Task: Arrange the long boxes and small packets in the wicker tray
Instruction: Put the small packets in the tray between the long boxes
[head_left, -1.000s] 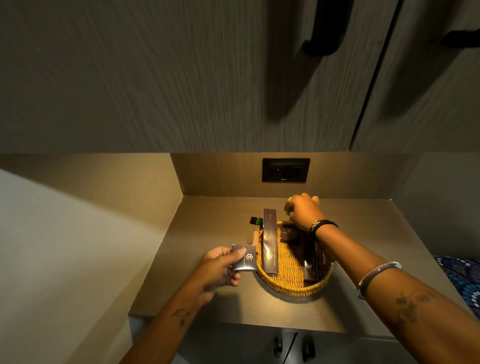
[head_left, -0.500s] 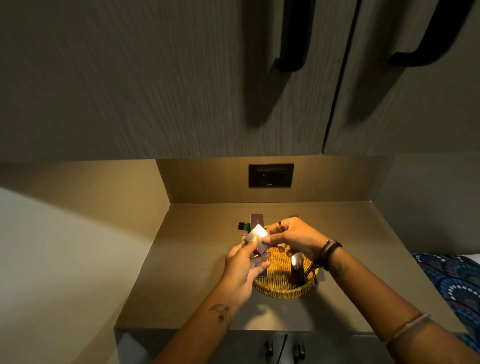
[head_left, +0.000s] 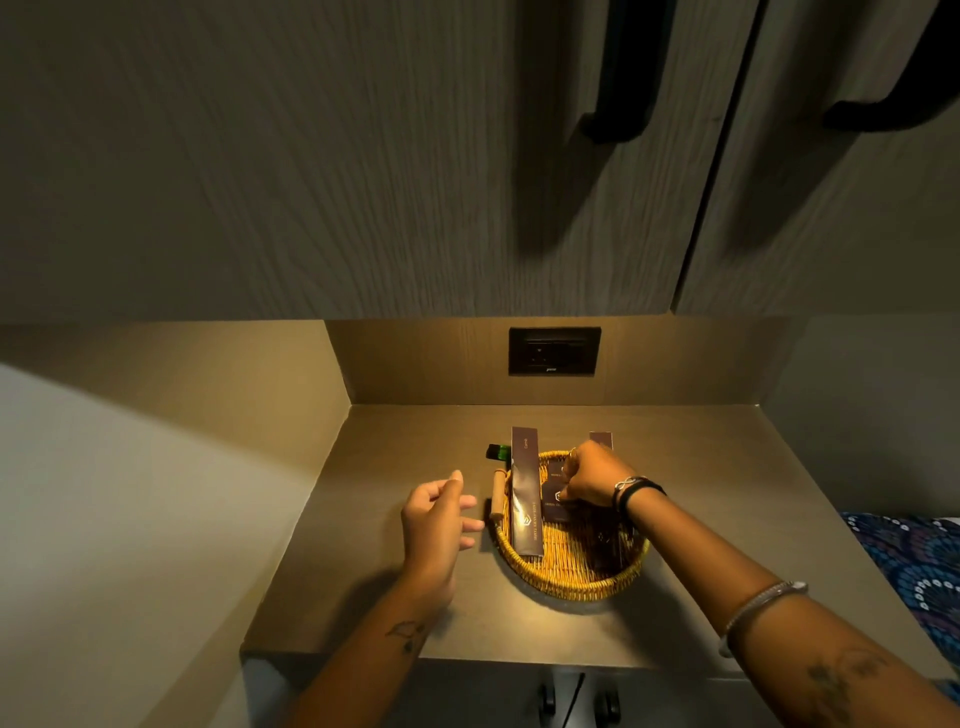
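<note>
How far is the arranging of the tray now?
Done: one long box lies along the wicker tray's left side. In hand: the right hand sets a small packet inside; the left hand is empty. Left: another box behind the tray.

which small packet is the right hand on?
The nearer small packet, logo side up in the wicker tray; the right hand pinches its top edge. The other small packet lies behind it, mostly hidden.

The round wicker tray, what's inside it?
In the round yellow wicker tray: a long dark-brown box, two small dark packets. The right hand covers more.
</note>
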